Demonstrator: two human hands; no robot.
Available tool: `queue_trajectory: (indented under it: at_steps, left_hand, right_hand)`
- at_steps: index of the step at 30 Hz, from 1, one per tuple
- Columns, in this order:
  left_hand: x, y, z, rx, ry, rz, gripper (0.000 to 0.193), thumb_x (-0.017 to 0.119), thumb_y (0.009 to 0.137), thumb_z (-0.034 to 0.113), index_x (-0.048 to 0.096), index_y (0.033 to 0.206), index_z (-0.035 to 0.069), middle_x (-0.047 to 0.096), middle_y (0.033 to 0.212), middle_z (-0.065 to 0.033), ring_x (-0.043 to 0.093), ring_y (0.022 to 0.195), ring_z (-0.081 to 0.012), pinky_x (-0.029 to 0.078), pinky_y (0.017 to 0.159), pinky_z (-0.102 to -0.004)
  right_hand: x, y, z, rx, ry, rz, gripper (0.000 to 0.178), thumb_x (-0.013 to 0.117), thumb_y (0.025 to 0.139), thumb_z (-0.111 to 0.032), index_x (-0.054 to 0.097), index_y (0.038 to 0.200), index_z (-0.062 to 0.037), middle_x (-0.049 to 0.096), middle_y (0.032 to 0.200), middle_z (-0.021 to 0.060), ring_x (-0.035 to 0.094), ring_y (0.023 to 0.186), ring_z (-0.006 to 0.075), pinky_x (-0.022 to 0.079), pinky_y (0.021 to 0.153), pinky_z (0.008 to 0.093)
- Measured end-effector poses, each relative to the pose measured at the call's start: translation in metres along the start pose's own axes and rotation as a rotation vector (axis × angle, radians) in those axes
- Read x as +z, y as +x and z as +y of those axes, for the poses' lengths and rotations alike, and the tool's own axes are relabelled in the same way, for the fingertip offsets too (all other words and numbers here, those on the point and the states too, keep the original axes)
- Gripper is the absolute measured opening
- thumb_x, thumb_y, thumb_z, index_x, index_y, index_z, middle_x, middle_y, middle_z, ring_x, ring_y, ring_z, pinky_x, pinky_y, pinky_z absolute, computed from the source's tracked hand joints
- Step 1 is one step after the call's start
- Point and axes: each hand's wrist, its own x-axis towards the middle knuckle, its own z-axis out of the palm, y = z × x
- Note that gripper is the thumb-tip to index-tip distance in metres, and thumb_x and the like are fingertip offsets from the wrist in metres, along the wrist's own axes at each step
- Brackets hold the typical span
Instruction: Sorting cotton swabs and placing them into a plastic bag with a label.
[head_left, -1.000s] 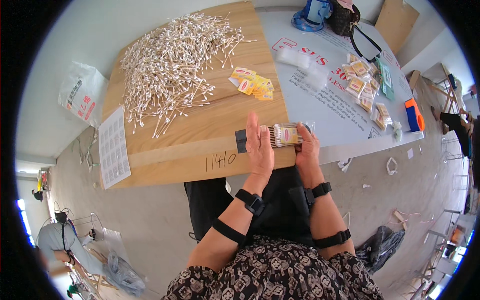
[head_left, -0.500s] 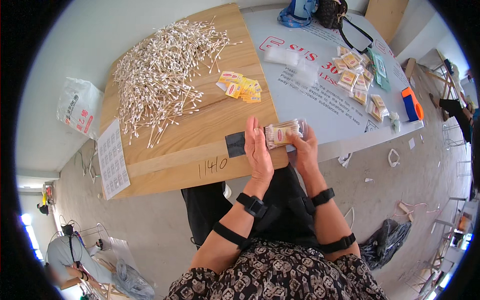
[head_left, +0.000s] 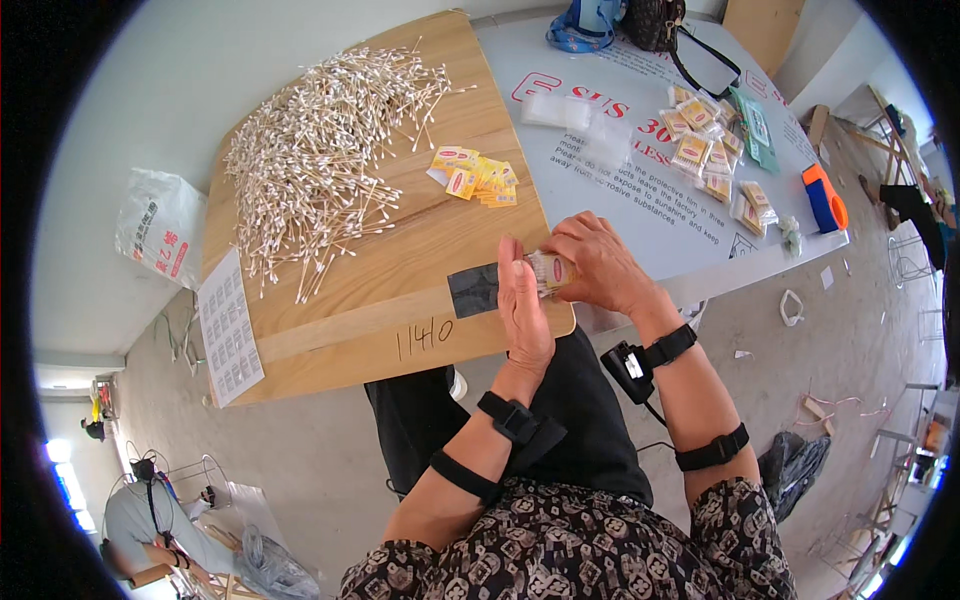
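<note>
Both hands on 1 small packet of cotton swabs (head_left: 549, 270), held just above the near edge of the wooden board (head_left: 420, 250). Right hand (head_left: 600, 265) wraps it w/ curled fingers; left hand (head_left: 522, 305) flat against its left end. On board: 1 big swab pile (head_left: 320, 160), 1 cluster of yellow labels (head_left: 475, 178). Approx. 10 filled packets (head_left: 715, 150) + 1 orange tape dispenser (head_left: 824, 198) on grey table (head_left: 640, 215).
</note>
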Motion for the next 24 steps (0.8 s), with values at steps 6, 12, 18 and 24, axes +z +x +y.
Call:
queue_trajectory:
  at_steps: [6,12,18,24]
  left_hand:
    - [0.011,0.005,-0.004,-0.063,-0.091,-0.002,0.066,0.038,0.104,0.043,0.026,0.148,-0.005,0.034,0.148,-0.0143,0.029,0.140,-0.0240,0.020,0.117,-0.0371]
    - [0.005,0.011,0.009,-0.150,-0.309,-0.061,0.062,0.040,0.104,0.038,0.028,0.146,-0.006,0.035,0.146,-0.0172,0.033,0.136,-0.0236,0.024,0.115,-0.0373]
    - [0.010,-0.012,0.022,-0.201,0.071,0.180,0.055,0.051,0.101,0.033,0.038,0.136,-0.007,0.048,0.131,-0.0182,0.049,0.121,-0.0258,0.041,0.104,-0.0392]
    - [-0.020,0.030,0.048,-0.521,-0.014,0.114,0.042,0.050,0.101,0.036,0.048,0.117,-0.004,0.063,0.099,-0.0192,0.065,0.087,-0.0267,0.056,0.079,-0.0390]
  right_hand:
    - [0.008,0.004,0.004,-0.011,0.028,0.012,0.043,0.081,0.057,-0.018,0.066,0.096,-0.0077,0.060,0.101,0.0047,0.053,0.106,0.0251,0.041,0.094,0.0372]
    - [0.007,0.005,0.006,-0.030,0.021,-0.004,0.046,0.082,0.056,-0.020,0.066,0.098,-0.0084,0.061,0.101,0.0044,0.055,0.104,0.0243,0.041,0.094,0.0374]
    - [0.007,0.001,0.007,-0.023,0.002,-0.004,0.048,0.084,0.057,-0.020,0.067,0.101,-0.0103,0.062,0.105,0.0026,0.055,0.110,0.0221,0.039,0.096,0.0370]
    - [0.010,0.001,0.008,-0.001,0.012,-0.013,0.054,0.085,0.057,-0.020,0.065,0.106,-0.0124,0.061,0.107,0.0016,0.054,0.111,0.0222,0.037,0.098,0.0384]
